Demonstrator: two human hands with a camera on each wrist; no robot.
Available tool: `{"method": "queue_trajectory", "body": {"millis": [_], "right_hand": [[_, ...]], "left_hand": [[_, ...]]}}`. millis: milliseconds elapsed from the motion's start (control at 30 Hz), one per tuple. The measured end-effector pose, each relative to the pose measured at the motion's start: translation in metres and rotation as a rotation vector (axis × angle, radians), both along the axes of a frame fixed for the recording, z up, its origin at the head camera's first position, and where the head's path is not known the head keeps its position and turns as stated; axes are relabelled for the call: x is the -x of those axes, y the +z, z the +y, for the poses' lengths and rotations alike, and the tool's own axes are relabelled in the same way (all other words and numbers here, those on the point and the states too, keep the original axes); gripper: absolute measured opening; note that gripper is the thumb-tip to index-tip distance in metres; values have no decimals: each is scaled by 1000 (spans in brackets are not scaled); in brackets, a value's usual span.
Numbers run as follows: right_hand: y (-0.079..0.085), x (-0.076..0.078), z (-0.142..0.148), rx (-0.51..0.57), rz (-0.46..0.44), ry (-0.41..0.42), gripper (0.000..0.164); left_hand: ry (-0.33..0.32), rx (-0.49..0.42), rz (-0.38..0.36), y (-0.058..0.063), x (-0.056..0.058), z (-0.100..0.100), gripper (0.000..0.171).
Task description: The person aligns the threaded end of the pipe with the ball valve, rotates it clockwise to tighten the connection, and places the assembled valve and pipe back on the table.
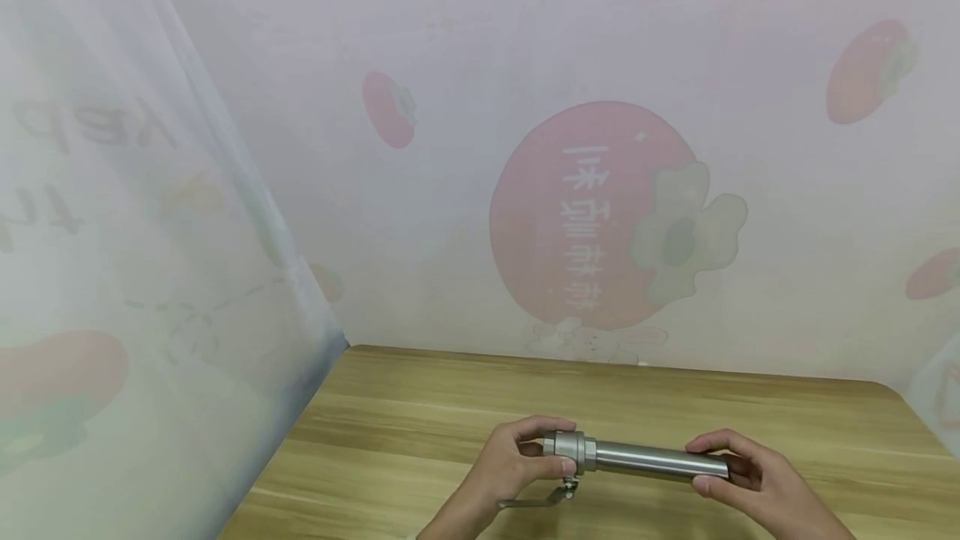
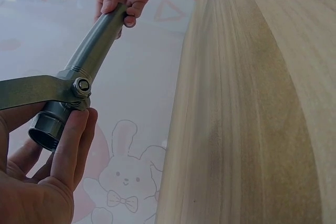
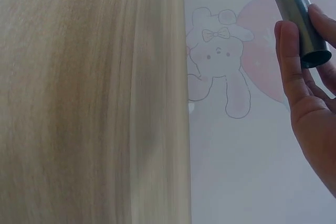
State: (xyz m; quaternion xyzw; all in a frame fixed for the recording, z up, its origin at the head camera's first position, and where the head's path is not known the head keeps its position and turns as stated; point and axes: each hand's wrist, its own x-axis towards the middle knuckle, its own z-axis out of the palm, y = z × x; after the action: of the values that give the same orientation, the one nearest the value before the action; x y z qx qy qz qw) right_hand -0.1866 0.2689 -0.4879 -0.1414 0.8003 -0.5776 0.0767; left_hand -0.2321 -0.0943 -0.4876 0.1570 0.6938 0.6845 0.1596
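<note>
A metal ball valve (image 1: 572,450) with a flat lever handle (image 1: 534,501) is joined to a straight steel pipe (image 1: 652,460). My left hand (image 1: 504,467) grips the valve body, thumb on the near side and fingers on the far side. In the left wrist view the valve's hexagonal open end (image 2: 46,132) faces the camera, and the lever handle (image 2: 37,92) passes over the thumb side. The pipe's free end is pinched between thumb and fingers of my right hand (image 1: 757,477). Its hollow end (image 3: 316,58) shows in the right wrist view.
Below both hands lies a wood-grain table (image 1: 405,415) with rounded far corners. Behind it hangs a pale curtain (image 1: 442,232) printed with red fruit and a rabbit. Another printed curtain (image 1: 150,273) runs along the left side.
</note>
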Motion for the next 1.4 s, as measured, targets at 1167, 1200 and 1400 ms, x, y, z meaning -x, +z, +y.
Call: {"method": "queue_trajectory", "body": {"millis": [1167, 1200, 1400], "right_hand": [[-2, 2, 1, -41, 60, 11, 29], [-2, 1, 1, -42, 63, 9, 28], [-2, 2, 0, -56, 79, -2, 27]], "left_hand": [[-26, -9, 20, 1, -1, -2, 41], [-26, -11, 19, 1, -1, -2, 42], [-28, -11, 12, 1, -1, -2, 44]]}}
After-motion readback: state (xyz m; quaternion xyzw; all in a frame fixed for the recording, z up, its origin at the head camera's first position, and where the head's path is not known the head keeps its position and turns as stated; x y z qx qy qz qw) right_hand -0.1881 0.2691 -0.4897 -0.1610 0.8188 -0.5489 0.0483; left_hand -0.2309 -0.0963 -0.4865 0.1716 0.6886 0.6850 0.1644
